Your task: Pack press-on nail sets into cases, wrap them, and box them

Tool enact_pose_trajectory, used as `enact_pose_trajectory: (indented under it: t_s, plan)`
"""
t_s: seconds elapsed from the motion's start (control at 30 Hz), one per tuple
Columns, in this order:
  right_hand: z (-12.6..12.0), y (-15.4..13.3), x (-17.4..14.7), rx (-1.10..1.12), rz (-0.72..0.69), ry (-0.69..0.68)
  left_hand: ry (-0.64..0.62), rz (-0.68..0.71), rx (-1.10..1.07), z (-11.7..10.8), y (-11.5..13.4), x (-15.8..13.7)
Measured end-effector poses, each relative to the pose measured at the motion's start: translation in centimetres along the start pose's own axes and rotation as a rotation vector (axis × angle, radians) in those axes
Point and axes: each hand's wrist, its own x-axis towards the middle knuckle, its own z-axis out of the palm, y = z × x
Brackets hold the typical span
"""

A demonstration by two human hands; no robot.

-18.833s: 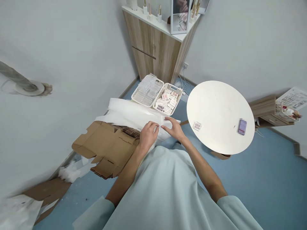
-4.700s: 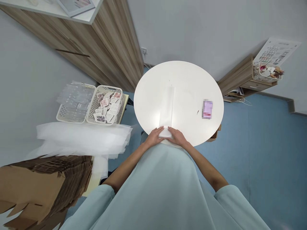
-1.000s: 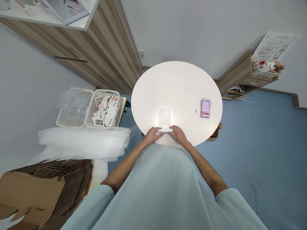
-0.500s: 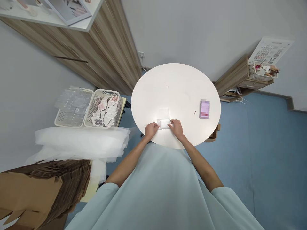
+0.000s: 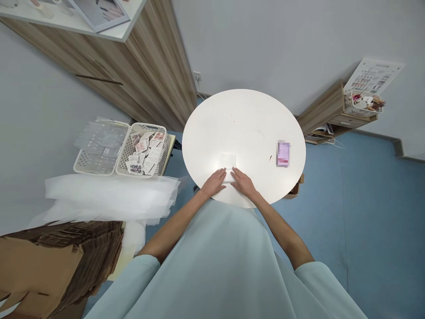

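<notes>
A small white translucent packet (image 5: 228,161), which looks like folded foam wrap, lies near the front edge of the round white table (image 5: 245,115). My left hand (image 5: 214,183) rests flat on its left side, fingers stretched out. From the right, my right hand (image 5: 243,181) lies on it in the same way, fingers extended. The fingertips of both hands press on top, close to each other. Whatever may be inside the packet cannot be made out. A blurred pink-purple pack (image 5: 283,153) lies apart on the table's right side.
Left of the table stand a white basket of small printed cards (image 5: 146,153) and a basket of clear plastic packs (image 5: 102,146). Nearer are white foam sheets (image 5: 109,195) and stacked brown cardboard (image 5: 59,266). A wooden cabinet (image 5: 156,57) rises behind; a shelf (image 5: 332,115) stands right.
Both hands have gone from pinching the packet's near corners to lying flat on top of it. The near part of the packet now looks folded or pressed flatter.
</notes>
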Motion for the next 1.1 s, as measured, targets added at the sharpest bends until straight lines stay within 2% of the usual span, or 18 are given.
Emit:
enact_pose_trajectory:
  t_s: [0.2, 0.27, 0.37, 0.47, 0.53, 0.63, 0.77, 0.93, 1.1]
  plan:
    - [1.0, -1.3, -4.6, 0.072, -0.022, -0.015, -0.029, 0.004, -0.09, 1.3, 1.1, -4.0]
    - [0.8, -1.7, -5.7, 0.131, -0.003, -0.03, -0.034, -0.059, -0.164, 1.3, 1.8, -4.9]
    - [0.0, -2.0, -6.4, 0.231, 0.081, -0.034, -0.048, -0.231, -0.313, 0.2, 2.5, -5.0]
    - [-1.1, -1.8, -5.6, 0.317, 0.188, -0.012, -0.079, -0.386, -0.438, -1.6, 2.7, -3.9]
    - [-1.7, -1.5, -4.6, 0.344, 0.235, 0.001, -0.096, -0.419, -0.465, -2.7, 2.7, -2.9]
    - [-2.3, -1.2, -2.8, 0.354, 0.28, 0.025, -0.097, -0.447, -0.407, -3.6, 2.6, -1.6]
    - [-2.5, -1.0, -0.5, 0.343, 0.311, 0.047, -0.055, -0.564, -0.29, -3.4, 2.3, -0.5]
    - [-2.1, -0.6, 1.3, 0.177, 0.271, 0.026, -0.063, -0.681, -0.194, -3.0, 2.4, 0.1]
    - [-1.9, -0.9, 1.6, 0.1, 0.127, 0.047, -0.071, -0.766, -0.18, -3.0, 2.8, -1.1]
